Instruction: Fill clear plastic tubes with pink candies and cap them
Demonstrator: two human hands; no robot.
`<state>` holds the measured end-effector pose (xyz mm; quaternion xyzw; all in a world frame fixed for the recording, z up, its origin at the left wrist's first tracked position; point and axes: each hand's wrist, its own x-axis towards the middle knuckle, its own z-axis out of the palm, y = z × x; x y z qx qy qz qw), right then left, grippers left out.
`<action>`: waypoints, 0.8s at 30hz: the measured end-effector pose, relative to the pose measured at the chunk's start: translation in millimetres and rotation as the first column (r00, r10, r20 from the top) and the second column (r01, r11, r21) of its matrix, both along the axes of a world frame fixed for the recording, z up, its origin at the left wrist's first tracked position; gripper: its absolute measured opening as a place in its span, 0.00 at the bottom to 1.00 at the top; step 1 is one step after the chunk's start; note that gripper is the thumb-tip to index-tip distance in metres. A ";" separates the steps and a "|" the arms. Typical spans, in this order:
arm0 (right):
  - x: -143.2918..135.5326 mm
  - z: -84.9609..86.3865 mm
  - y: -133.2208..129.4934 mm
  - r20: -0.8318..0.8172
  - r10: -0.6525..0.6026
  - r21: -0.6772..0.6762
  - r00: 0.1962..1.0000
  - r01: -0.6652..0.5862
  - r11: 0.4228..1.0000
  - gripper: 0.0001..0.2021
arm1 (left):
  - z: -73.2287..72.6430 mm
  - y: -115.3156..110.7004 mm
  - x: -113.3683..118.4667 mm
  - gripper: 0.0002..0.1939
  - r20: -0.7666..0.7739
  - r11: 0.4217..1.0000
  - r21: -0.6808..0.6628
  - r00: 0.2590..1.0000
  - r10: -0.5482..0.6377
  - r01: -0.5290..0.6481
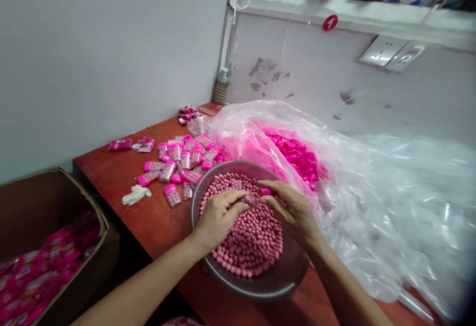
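Observation:
My left hand (222, 215) is closed on a small clear container (250, 200) with pink balls inside, held on its side over the bowl. Between the fingertips of my right hand (293, 212) is a bright pink cap (265, 191), close to the container's mouth; whether the two touch I cannot tell. Beneath both hands stands a grey metal bowl (256, 293) holding many round pink balls (245, 246). Left of the bowl, several filled containers with pink caps (186, 160) lie in a loose pile on the red table (163, 227).
Behind the bowl lies a clear bag of pink caps (293, 152). A large bag of clear empty containers (401, 207) covers the right side. A cardboard box (107, 236) with pink packets stands at lower left. White crumpled material (136, 195) lies near the table edge.

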<state>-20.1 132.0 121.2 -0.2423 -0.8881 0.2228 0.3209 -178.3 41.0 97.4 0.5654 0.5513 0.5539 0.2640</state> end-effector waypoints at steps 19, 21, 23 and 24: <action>-0.9 -10.3 -14.8 -0.060 -0.101 -0.200 0.993 0.088 0.976 0.12 | -0.5 -1.4 -2.2 0.10 0.056 1.000 -0.016 0.998 0.023 -0.023; -3.6 -7.0 -14.4 -0.100 -0.101 -0.159 0.990 0.085 0.984 0.11 | -0.5 -1.3 -1.6 0.11 0.037 1.000 -0.016 0.999 0.017 -0.017; -8.3 -5.8 -15.6 -0.092 -0.075 -0.116 0.993 0.064 0.991 0.11 | -0.6 -1.9 -1.6 0.11 0.024 1.000 -0.013 1.000 0.020 -0.020; -10.9 -5.8 -16.6 -0.083 -0.061 -0.097 0.995 0.053 0.994 0.11 | -0.7 -2.5 -1.9 0.11 0.017 1.000 -0.009 0.999 0.029 -0.029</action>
